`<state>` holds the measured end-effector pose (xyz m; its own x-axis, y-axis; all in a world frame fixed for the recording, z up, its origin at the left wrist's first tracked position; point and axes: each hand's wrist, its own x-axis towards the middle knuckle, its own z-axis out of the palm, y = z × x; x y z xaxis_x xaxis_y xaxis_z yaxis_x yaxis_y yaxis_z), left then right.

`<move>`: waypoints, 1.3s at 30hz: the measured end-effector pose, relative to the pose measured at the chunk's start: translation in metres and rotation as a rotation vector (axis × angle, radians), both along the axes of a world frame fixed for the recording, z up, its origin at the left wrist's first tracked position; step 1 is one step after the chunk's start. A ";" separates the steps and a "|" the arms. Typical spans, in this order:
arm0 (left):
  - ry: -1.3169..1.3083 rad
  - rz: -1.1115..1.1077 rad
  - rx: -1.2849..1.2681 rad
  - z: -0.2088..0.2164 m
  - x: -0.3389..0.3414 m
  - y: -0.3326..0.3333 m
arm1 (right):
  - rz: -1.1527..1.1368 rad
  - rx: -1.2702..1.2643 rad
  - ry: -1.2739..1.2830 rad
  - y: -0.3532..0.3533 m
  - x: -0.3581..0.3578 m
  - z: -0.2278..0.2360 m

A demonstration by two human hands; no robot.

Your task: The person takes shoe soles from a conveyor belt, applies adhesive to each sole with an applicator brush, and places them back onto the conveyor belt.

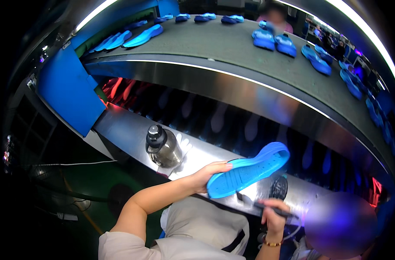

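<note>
Right hand (pixel 273 216) nearest, fingers curled shut round thin dark pen-like tool (pixel 275 210), tip pointing out to its right. Just above it, small dark round item (pixel 278 187) on steel ledge (pixel 128 130); kind unclear. Left hand (pixel 208 175) up and left of the right, pinching heel end of blue shoe sole (pixel 249 170), thumb on top, fingers under; sole tilted, toe end raised away to the right. Left of that hand, dark-capped water bottle (pixel 162 147) standing on ledge. Beyond, conveyor belt (pixel 232 47) w/ more blue soles (pixel 273 41) spaced along it.
</note>
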<state>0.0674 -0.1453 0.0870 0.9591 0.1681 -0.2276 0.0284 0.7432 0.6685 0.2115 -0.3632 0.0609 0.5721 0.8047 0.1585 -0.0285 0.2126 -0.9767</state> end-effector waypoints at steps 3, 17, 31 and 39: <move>-0.252 0.156 0.426 0.053 -0.030 0.026 | -0.029 0.256 0.246 -0.014 0.000 -0.007; -0.363 0.835 -0.059 0.163 0.136 0.163 | -0.327 0.130 0.496 -0.035 0.032 -0.082; 0.643 0.603 2.638 0.151 0.226 0.173 | -0.167 0.181 0.789 -0.047 0.027 -0.090; -0.433 1.491 1.802 0.131 0.109 0.084 | -0.351 0.144 0.671 -0.026 0.023 -0.046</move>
